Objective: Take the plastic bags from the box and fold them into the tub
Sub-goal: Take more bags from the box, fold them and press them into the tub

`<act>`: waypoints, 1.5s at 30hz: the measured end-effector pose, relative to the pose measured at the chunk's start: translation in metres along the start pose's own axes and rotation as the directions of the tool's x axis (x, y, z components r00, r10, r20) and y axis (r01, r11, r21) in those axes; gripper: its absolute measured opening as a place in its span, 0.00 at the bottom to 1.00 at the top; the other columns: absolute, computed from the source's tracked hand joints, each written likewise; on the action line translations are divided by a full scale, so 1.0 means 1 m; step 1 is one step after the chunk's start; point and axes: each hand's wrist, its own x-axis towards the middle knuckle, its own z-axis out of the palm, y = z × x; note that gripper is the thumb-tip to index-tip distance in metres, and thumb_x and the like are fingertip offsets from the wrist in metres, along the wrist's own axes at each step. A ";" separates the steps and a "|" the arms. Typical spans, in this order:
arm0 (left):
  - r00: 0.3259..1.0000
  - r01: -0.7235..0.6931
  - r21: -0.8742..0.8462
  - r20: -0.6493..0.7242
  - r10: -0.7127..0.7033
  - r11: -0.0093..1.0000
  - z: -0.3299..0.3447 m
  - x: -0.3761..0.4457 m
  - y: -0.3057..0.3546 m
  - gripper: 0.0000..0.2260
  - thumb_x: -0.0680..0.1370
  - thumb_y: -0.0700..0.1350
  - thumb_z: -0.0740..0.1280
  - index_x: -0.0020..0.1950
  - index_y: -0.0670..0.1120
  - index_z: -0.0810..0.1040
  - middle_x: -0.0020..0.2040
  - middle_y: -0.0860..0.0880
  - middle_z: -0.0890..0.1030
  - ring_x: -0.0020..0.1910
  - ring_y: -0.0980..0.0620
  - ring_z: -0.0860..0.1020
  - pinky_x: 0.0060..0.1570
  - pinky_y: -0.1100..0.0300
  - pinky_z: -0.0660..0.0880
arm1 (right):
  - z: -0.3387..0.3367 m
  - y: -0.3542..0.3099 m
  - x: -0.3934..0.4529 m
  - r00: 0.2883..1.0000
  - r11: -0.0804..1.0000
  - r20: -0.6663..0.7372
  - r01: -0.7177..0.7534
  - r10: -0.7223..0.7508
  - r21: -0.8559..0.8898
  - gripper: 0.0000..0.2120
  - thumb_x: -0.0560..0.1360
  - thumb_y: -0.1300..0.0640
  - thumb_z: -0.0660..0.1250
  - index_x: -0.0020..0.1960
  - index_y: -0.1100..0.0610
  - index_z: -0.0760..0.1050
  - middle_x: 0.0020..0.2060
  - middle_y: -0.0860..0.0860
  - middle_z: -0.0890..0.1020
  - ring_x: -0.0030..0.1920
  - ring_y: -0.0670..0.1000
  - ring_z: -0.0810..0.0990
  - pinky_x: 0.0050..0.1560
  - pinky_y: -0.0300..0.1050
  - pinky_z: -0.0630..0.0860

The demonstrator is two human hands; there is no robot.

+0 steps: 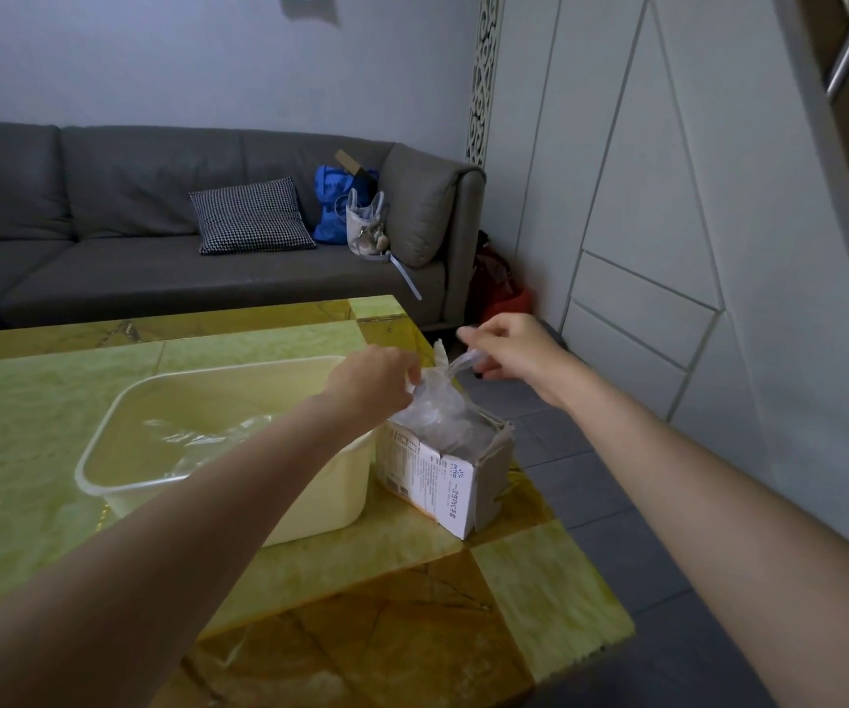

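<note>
both hands meet over the open box (455, 482) in the head view, the only view given. left hand (379, 378) has its fingers curled down on the top of a clear plastic bag (435, 401) and pinches it. right hand (509, 350) is just beside it on the far right side and pinches a stretched strip of the same bag between thumb and fingers. the bag stands up from the box mouth, directly below both hands, and its long axis goes up and a little toward the right hand. the tub (105, 452) is to the left of the left hand and touches the box or nearly so; some clear plastic (208, 436) lies already inside it. i judge the left hand is the nearer one for carrying the bag there.
</note>
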 end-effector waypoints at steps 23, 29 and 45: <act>0.951 -0.224 0.095 0.238 0.197 0.970 0.013 -0.008 0.010 0.27 0.76 0.41 0.65 0.74 0.49 0.59 0.66 0.45 0.72 0.63 0.47 0.72 0.60 0.55 0.72 | 0.021 0.005 0.000 0.993 0.961 0.103 0.084 -0.059 -0.262 0.08 0.70 0.68 0.69 0.45 0.57 0.79 0.39 0.55 0.82 0.38 0.50 0.78 0.40 0.40 0.75; 0.928 -0.202 0.157 0.347 0.138 0.967 0.015 -0.005 0.016 0.23 0.78 0.42 0.63 0.73 0.50 0.63 0.68 0.48 0.70 0.65 0.49 0.70 0.60 0.59 0.68 | 0.018 0.002 -0.001 0.982 0.984 -0.120 0.132 -0.147 -0.121 0.04 0.73 0.66 0.69 0.43 0.59 0.81 0.39 0.56 0.83 0.37 0.47 0.79 0.45 0.40 0.77; 0.823 -0.275 0.238 0.559 0.100 0.931 0.019 -0.001 0.030 0.22 0.78 0.42 0.61 0.72 0.47 0.66 0.65 0.47 0.74 0.62 0.46 0.73 0.61 0.52 0.72 | 0.008 -0.024 0.019 0.859 0.945 -0.444 0.318 -0.255 0.072 0.16 0.75 0.68 0.62 0.36 0.49 0.71 0.36 0.50 0.80 0.35 0.48 0.78 0.43 0.49 0.77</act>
